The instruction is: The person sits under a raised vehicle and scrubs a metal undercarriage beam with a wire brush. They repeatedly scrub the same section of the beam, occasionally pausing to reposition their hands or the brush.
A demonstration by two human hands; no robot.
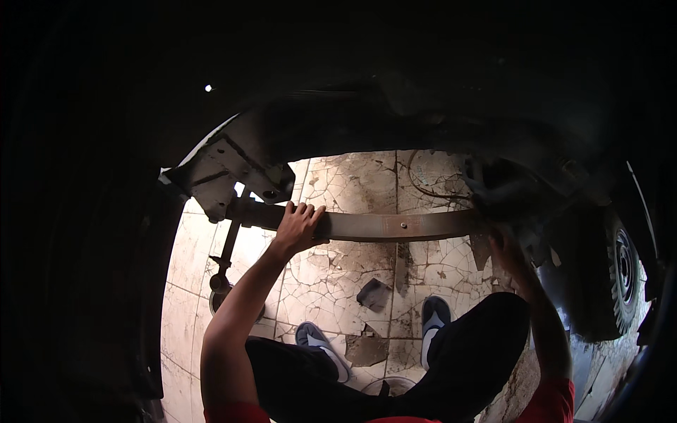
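A long, slightly curved leaf spring (356,226) of flat metal runs across the middle, with a bolt head and a rusty patch on its face. Near its left end my left hand (300,225) is closed around it, fingers over the far edge. My right hand (503,248) is raised at the right end of the spring, in shadow. Its fingers are too dark to make out, so its grip is unclear. Beside the left end, a pale metal bracket (215,176) hangs from the dark vehicle body, and a rod (230,243) extends down from there.
Dark bodywork (395,120) spans overhead and down both sides. A wheel (624,262) stands at the right. On the cracked tile floor (310,271) lie a dark square piece (374,295) and, farther off, a thin cable (417,185). My shoes (436,310) are below.
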